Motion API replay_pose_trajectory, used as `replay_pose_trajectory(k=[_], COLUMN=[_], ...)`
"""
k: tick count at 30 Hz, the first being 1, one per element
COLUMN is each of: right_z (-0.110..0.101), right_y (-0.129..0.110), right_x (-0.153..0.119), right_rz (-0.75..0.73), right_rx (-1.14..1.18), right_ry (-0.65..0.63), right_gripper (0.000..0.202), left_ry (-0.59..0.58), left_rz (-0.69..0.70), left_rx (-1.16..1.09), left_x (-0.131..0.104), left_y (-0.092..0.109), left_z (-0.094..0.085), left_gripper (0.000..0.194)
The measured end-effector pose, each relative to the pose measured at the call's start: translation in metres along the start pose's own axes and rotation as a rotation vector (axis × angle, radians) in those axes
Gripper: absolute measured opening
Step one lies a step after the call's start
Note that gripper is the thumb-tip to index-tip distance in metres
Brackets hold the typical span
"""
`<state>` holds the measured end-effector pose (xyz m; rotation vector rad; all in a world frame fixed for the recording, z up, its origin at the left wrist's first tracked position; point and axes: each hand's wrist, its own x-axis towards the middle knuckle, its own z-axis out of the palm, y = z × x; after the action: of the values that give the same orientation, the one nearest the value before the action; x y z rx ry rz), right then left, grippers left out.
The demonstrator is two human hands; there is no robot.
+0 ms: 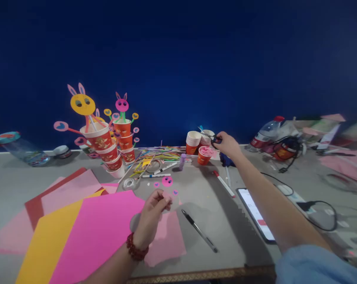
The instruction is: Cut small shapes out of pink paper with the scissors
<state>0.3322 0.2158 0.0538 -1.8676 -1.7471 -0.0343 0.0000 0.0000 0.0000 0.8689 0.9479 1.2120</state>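
My left hand (153,211), with a red bead bracelet at the wrist, pinches a small pink paper piece (167,196) above the table. Under it lies a pink paper sheet (169,240). My right hand (227,145) is stretched toward the back, closed on the dark handles of scissors (216,139). Their blades point left, over the stacked paper cups (193,141). Just below stands a red cup (203,156) filled with pink paper scraps. A pink paper face (167,181) and small paper pieces with hearts lie beyond my left hand.
Coloured sheets (101,232) spread across the left, behind them stacked cup figures (100,138) with paper faces. A black pen (199,230), red marker (224,184) and phone (255,215) lie nearer me. Colourful sticks (149,157) line the back; a bottle (265,132) and cables are right.
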Motion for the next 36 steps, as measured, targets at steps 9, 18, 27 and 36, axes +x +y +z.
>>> replay_pose_trajectory(k=[9,18,27,36], right_z=[-0.008,0.003,0.016,0.004], right_y=[0.024,0.003,-0.017,-0.014], right_x=[-0.025,-0.042,-0.026,-0.02], right_rz=[0.109,0.096,-0.075,-0.065], right_rx=[0.19,0.022,-0.139,-0.076], right_ry=[0.029,-0.072,-0.24,-0.297], right_gripper=[0.031,0.024,0.028,0.018], left_ry=[-0.013,-0.025,-0.018,-0.016], left_rz=[0.006,0.006,0.023,0.019], left_rx=[-0.008,-0.005,-0.019,-0.012], left_x=[-0.002,0.0,0.001,0.001], left_y=[0.0,-0.001,-0.001,0.001], left_z=[-0.003,-0.002,-0.004,-0.005], left_gripper=[0.019,0.021,0.019,0.018])
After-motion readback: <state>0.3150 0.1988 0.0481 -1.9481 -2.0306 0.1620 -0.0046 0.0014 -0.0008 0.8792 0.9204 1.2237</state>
